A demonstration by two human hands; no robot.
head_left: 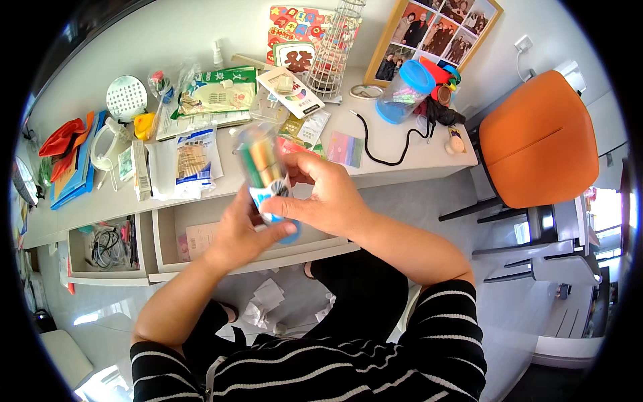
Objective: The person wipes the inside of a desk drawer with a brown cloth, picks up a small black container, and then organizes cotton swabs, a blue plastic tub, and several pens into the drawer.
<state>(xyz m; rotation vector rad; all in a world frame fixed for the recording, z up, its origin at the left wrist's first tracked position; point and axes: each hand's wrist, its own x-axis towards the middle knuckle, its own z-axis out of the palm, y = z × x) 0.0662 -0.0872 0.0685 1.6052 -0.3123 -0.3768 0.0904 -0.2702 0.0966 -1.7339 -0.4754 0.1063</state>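
Observation:
Above the open middle drawer (251, 260), a clear plastic canister (260, 161) is tilted in my hands. Green, yellow and orange sticks show through its wall, blurred, so I cannot tell their kind. Its lower end is blue, with a label partly covered by my fingers. My left hand (240, 230) is closed around the lower part. From the right side, my right hand (325, 195) grips it, thumb across the label. Just behind it on the desk lie a white box (291, 92) and a pack of wooden sticks (194, 158).
A left drawer (107, 275) stands open with cables. The desk holds a blue-lidded jar (404, 92), a black cord (382, 161), a wire rack (333, 60) and a yellow duck (144, 125). An orange chair (539, 141) is at right; crumpled paper (264, 300) lies on the floor.

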